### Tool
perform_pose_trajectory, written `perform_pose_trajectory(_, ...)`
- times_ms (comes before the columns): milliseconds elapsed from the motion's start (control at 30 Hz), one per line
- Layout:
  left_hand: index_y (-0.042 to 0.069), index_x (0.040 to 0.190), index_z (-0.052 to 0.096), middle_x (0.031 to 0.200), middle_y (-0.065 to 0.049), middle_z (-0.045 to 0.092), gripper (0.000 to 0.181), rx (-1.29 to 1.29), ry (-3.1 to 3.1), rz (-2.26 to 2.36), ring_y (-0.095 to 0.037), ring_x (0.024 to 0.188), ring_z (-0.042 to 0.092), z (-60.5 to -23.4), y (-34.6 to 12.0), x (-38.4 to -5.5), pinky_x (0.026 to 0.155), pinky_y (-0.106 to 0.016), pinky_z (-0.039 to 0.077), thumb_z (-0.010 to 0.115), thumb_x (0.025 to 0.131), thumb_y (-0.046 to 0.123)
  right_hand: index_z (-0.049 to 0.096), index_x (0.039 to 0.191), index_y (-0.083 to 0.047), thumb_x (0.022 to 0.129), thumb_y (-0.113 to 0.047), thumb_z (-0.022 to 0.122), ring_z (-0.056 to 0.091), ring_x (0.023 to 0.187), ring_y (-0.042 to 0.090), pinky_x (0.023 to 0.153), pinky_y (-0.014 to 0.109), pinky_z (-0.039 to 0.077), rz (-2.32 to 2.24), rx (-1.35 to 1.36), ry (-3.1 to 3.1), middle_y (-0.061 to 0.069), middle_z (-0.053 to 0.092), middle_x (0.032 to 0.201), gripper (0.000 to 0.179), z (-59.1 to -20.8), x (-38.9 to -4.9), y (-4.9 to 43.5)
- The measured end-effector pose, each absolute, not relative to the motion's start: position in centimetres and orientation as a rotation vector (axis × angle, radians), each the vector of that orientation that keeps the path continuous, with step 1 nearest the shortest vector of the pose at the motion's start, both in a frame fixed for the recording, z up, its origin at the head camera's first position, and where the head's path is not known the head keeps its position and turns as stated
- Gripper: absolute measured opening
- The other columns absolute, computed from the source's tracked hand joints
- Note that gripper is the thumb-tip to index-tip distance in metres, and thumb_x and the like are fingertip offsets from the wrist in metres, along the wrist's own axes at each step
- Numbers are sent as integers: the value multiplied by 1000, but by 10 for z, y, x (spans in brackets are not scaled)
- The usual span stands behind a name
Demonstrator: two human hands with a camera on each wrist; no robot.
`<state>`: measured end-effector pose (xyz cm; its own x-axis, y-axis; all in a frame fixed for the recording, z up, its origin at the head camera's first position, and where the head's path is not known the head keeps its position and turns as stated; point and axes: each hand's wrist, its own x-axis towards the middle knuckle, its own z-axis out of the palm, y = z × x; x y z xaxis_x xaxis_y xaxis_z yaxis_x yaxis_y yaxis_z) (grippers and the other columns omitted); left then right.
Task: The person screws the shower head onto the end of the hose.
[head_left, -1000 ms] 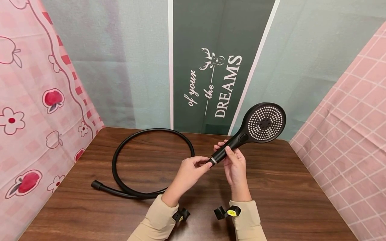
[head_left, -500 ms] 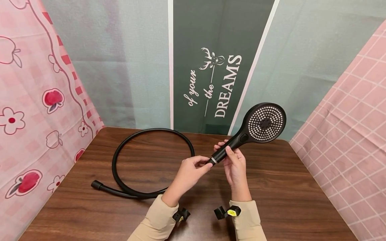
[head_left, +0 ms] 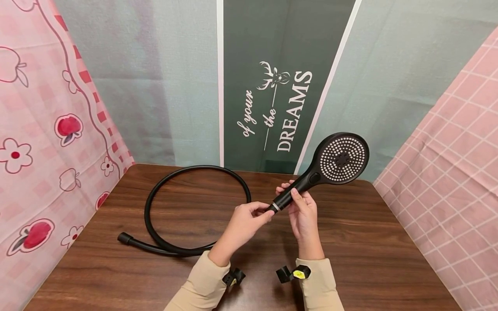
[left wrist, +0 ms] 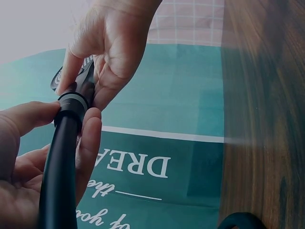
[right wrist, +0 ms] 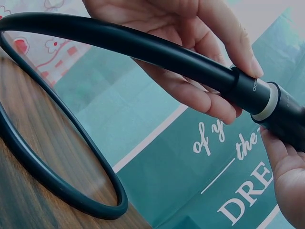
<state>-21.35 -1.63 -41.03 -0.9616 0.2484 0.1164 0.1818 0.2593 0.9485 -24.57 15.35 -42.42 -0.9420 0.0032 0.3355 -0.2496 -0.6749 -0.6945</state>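
Observation:
A black handheld shower head (head_left: 342, 159) with pale nozzles is held up at a slant above the table, its face toward me. My right hand (head_left: 302, 214) grips its handle (head_left: 285, 196), thumb on the near side. At the handle's lower end my left hand (head_left: 246, 222) pinches the black hose nut (right wrist: 250, 90) between thumb and fingers. A light ring (right wrist: 267, 102) shows between the nut and the handle. From the nut the black shower hose (left wrist: 59, 176) runs back past my left palm, then loops on the table.
The hose's other end fitting (head_left: 124, 238) lies at the left of the wooden table (head_left: 362, 242). A green and grey cloth (head_left: 186, 86) hangs behind; pink patterned cloths stand at the left (head_left: 35, 129) and right (head_left: 447, 185).

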Motion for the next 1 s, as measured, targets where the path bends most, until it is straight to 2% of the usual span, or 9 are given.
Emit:
perform_pose_trajectory(167,4,114,72,95,-9,75,31,431,2470,1827,-9,78,63,-411,-16,-214,67,-24,50,69,93,26,52,120,5,103,-3,46,74,99,19,95,33,54,2713,467,-1194,9,73,104,20,-424,-246,153)
perform_pose_trajectory(333,2,115,72,97,-11,74,33,427,2457,1849,-10,80,64,-411,-17,-214,68,-25,51,70,93,27,51,120,5,103,-3,46,74,99,19,95,33,54,2711,464,-1197,9,73,104,20,-424,-246,153)
perform_pose_trajectory(667,0,115,71,99,-14,75,31,450,2413,1898,-28,89,73,-410,-18,-213,73,-24,55,68,95,23,53,120,4,104,-3,46,74,99,19,95,34,54,2710,470,-1195,9,73,104,19,-424,-246,153)
perform_pose_trajectory(1000,1,114,72,98,-13,74,30,448,2465,1871,-13,81,68,-410,-17,-213,69,-21,52,70,93,23,52,120,5,103,-3,46,74,98,19,95,33,54,2712,466,-1192,9,73,104,20,-424,-246,153)
